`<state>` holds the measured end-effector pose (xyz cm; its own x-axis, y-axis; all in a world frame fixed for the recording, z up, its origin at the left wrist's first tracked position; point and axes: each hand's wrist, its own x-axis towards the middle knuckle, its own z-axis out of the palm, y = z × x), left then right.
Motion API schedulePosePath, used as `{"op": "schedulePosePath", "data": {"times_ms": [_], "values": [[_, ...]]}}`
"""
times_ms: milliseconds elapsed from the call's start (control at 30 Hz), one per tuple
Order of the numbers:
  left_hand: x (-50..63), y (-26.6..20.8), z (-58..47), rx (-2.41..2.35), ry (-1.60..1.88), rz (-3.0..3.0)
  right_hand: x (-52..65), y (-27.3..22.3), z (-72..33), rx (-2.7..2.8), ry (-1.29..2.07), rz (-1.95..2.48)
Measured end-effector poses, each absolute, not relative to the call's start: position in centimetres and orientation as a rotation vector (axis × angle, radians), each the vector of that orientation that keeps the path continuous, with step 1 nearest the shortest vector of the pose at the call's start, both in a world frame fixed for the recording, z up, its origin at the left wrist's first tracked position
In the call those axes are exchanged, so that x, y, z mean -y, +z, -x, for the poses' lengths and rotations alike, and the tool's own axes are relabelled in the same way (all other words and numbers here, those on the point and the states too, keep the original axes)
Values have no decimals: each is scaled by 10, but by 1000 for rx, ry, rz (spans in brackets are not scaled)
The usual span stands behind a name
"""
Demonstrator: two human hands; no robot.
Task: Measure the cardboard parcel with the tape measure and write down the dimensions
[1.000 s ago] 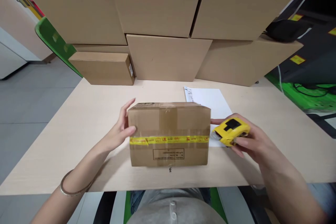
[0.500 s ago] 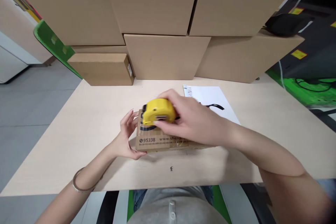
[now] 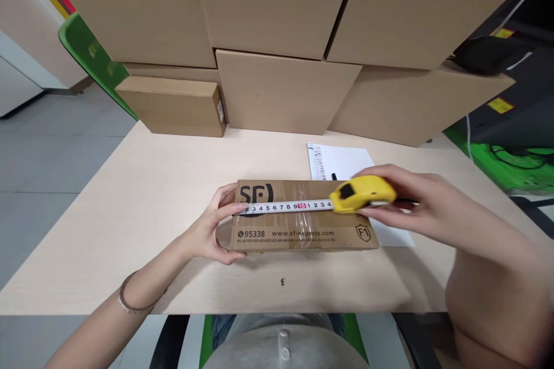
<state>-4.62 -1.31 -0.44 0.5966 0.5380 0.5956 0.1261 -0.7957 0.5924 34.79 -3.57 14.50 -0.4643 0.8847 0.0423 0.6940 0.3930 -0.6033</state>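
A brown cardboard box (image 3: 259, 241) with SF print lies on the table in front of me. My left hand (image 3: 219, 228) grips its left end, thumb low at the front edge and a fingertip pressing the end of the white blade on top. Wrapped round the yellow case of a tape measure (image 3: 367, 191) is my right hand (image 3: 415, 199), over the box's right part. Between the two hands the measure's blade (image 3: 281, 207) runs out straight along the box top, its numbers facing up.
Behind the box lies a white paper sheet (image 3: 346, 161) with a small black item (image 3: 333, 177) on it. Large cartons (image 3: 285, 92) are stacked along the table's back, and a smaller closed box (image 3: 173, 109) stands at back left. The wooden table top (image 3: 173, 184) extends around them.
My right hand has moved right with the tape measure, drawing out its blade across the box. A left fingertip now presses the blade's end. The view has tilted slightly.
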Motion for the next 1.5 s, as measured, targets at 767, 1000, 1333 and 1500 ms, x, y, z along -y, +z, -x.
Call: {"op": "schedulePosePath", "data": {"times_ms": [767,1000,1333,1500], "values": [[11,-4,45,-472,1119,-2291,48,146,-391,2258,572,1544],[14,-21,49,-517,1122,-2220,11,157,-264,2566,812,1185],[27,-1,43,-814,1166,-1563,0,159,-237,2383,616,865],[23,-4,30,-910,1020,-1142,4,150,-250,2357,854,1118]]}}
